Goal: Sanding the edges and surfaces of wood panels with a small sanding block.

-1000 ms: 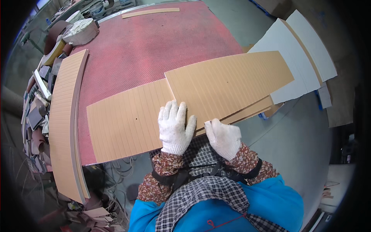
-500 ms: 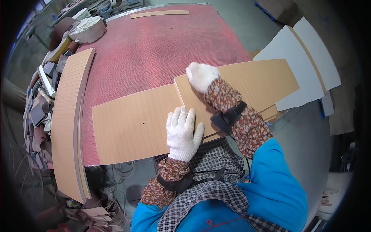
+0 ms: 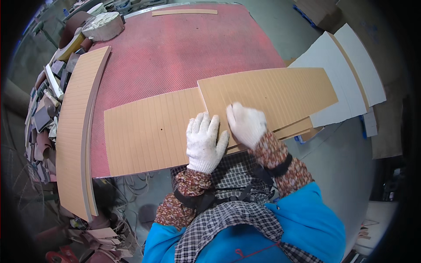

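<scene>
Right hand (image 3: 246, 125) pulled back from its far reach half a second ago, now beside the left hand (image 3: 204, 142) again.

No containers show clearly; a round grey lump (image 3: 103, 25) sits at the far left corner of the red mesh table (image 3: 175, 52), contents not discernible. Both gloved hands lie flat with fingers spread, gripping nothing: the left presses the lower tan ribbed sheet (image 3: 144, 133), the right rests on the upper tan ribbed sheet (image 3: 272, 94) overlapping it at the table's near edge. A stack of curved tan boards (image 3: 76, 127) lies left; white panels (image 3: 346, 70) right.
</scene>
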Demonstrator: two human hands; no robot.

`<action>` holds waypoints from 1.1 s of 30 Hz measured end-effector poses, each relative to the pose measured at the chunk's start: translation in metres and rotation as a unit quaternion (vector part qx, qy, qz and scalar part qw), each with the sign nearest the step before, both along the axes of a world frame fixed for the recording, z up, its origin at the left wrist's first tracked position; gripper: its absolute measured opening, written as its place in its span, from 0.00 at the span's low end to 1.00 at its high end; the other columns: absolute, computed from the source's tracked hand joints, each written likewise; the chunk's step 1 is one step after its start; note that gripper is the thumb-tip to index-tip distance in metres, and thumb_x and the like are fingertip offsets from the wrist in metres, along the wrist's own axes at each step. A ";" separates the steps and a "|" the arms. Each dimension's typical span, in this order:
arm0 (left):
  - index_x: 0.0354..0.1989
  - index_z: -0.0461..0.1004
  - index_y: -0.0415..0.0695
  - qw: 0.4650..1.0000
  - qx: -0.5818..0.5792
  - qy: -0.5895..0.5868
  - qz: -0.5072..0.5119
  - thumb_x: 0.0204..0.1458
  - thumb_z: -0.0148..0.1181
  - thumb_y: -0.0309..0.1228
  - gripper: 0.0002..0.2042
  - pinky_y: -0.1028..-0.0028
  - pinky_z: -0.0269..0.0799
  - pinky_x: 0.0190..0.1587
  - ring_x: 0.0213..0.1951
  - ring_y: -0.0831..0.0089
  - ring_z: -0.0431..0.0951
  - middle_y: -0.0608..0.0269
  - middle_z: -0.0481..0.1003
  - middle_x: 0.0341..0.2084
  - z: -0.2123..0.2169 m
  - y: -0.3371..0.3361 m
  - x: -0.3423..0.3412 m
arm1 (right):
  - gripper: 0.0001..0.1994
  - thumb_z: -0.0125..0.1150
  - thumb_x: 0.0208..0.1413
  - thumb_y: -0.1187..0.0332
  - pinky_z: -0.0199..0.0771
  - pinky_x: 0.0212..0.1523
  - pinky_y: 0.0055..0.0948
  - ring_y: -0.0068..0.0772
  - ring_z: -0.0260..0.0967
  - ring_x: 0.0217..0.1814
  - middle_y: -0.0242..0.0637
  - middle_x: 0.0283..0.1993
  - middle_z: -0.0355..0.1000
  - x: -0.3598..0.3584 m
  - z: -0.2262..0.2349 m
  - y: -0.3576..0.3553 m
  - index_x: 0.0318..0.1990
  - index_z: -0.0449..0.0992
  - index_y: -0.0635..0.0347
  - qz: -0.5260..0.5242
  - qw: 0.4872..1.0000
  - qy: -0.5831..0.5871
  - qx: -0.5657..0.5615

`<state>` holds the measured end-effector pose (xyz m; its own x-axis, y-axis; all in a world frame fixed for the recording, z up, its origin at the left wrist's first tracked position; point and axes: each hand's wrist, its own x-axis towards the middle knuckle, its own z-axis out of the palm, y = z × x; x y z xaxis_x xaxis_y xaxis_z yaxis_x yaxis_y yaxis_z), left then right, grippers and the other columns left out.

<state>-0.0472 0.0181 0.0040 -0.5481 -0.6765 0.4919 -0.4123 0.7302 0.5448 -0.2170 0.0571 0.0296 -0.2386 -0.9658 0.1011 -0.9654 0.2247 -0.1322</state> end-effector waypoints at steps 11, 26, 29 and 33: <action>0.54 0.76 0.35 1.000 -0.010 0.022 0.010 0.55 0.64 0.29 0.18 0.48 0.66 0.66 0.60 0.42 0.73 0.40 0.76 0.53 -0.011 0.000 -0.001 | 0.09 0.56 0.66 0.68 0.73 0.18 0.36 0.36 0.78 0.22 0.38 0.30 0.73 0.039 0.006 0.113 0.48 0.78 0.60 0.073 0.995 0.062 0.040; 0.52 0.77 0.34 0.999 0.016 0.038 0.002 0.55 0.64 0.27 0.17 0.49 0.67 0.65 0.58 0.43 0.76 0.41 0.78 0.51 -0.007 -0.002 0.000 | 0.05 0.55 0.65 0.67 0.74 0.18 0.34 0.34 0.77 0.21 0.35 0.27 0.70 0.045 0.013 0.079 0.39 0.75 0.55 0.052 0.998 0.046 0.005; 0.52 0.77 0.33 0.999 0.019 0.038 -0.003 0.55 0.64 0.27 0.17 0.49 0.67 0.65 0.58 0.43 0.76 0.41 0.78 0.50 -0.006 -0.002 0.000 | 0.08 0.52 0.67 0.66 0.76 0.20 0.36 0.38 0.79 0.23 0.36 0.26 0.72 0.032 0.011 0.044 0.35 0.73 0.55 0.060 0.995 0.073 0.023; 0.52 0.76 0.34 0.999 0.034 0.037 -0.016 0.56 0.64 0.27 0.16 0.48 0.67 0.65 0.58 0.43 0.75 0.41 0.77 0.50 -0.006 -0.003 0.000 | 0.09 0.52 0.66 0.67 0.80 0.23 0.41 0.43 0.82 0.28 0.42 0.27 0.77 0.008 0.007 -0.024 0.36 0.76 0.57 0.046 0.998 0.038 0.020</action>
